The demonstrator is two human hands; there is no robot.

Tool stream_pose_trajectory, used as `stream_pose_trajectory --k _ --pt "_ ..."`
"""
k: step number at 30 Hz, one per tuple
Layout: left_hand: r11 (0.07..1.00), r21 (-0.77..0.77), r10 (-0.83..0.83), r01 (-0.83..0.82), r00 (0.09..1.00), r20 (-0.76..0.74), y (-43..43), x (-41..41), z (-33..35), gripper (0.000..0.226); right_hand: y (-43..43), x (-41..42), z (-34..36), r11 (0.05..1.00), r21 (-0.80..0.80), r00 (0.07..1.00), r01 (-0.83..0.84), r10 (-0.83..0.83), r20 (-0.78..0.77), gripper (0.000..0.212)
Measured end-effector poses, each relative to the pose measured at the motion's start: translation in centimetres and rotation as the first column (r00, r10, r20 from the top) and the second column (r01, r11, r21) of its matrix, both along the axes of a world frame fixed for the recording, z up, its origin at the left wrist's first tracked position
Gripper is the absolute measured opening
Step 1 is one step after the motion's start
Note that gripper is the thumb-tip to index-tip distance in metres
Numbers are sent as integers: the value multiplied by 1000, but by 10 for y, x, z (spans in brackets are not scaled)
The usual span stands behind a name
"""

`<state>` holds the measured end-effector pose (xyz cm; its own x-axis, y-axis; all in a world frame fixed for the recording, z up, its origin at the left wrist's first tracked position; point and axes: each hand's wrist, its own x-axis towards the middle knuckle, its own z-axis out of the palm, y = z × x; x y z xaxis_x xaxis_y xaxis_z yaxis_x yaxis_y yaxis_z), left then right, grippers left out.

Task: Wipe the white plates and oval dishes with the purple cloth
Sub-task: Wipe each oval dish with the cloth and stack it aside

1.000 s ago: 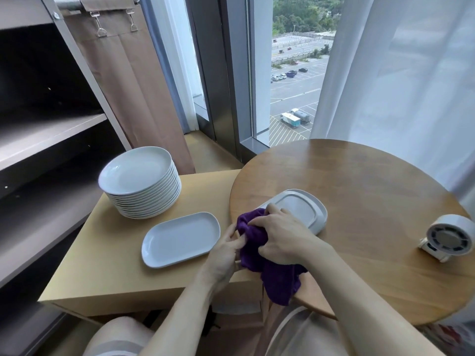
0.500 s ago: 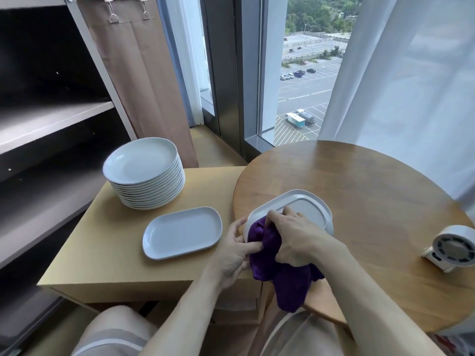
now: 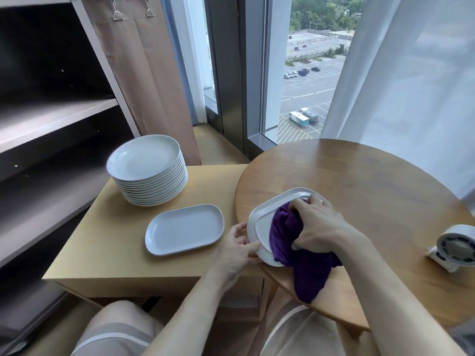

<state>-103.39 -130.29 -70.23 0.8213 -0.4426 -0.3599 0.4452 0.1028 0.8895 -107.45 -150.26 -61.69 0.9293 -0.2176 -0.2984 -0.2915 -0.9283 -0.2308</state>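
We see a round wooden table point(image 3: 372, 201) on the right and a lower pale side table point(image 3: 102, 240) butted against it on the left. At the side table's far end stands one stack of round white plates point(image 3: 146, 160); by the rims we can make out there are roughly a dozen, though we cannot count them exactly. There are two oval dishes. One oval dish point(image 3: 183, 228) lies flat and face up on the side table, just in front of the stack and apart from both hands. The second dish point(image 3: 259, 222) is turned underside up and tilted at the round table's near left edge. One purple cloth point(image 3: 305, 265) is bunched on that underside, its loose end hanging over the table's edge. The right hand point(image 3: 318, 227) has its fingers curled tightly round the bunched cloth and presses it onto the dish. The left hand point(image 3: 236, 250) grips the dish's left rim, thumb on top and fingers curled beneath. A small white fan point(image 3: 457, 244) sits near the table's right edge.
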Motion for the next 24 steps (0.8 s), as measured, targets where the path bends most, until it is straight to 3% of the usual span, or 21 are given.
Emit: stream_pose_trajectory --k 3,6,8,14,19,24 --pt "1000 -12 -24 24 1000 3 2 1 -2 51 21 3 -4 996 27 994 -90 89 59 65" --pt "999 -15 -33 33 999 2 4 0 -4 60 47 3 -12 983 -18 946 -180 178 271 49" --pt "1000 -13 -19 20 1000 24 4 -1 -7 59 60 3 -18 975 -47 911 -216 219 349 49" --pt "998 39 47 -50 996 70 2 -5 -9 49 77 12 -23 942 -205 886 -264 321 334 45" --pt "998 14 66 -67 993 94 -1 -10 -10 40 81 18 -24 963 -244 922 -115 195 336 33" --pt "995 -50 92 -90 995 45 -2 -16 -10 64 38 24 -16 977 -147 940 152 -97 328 32"
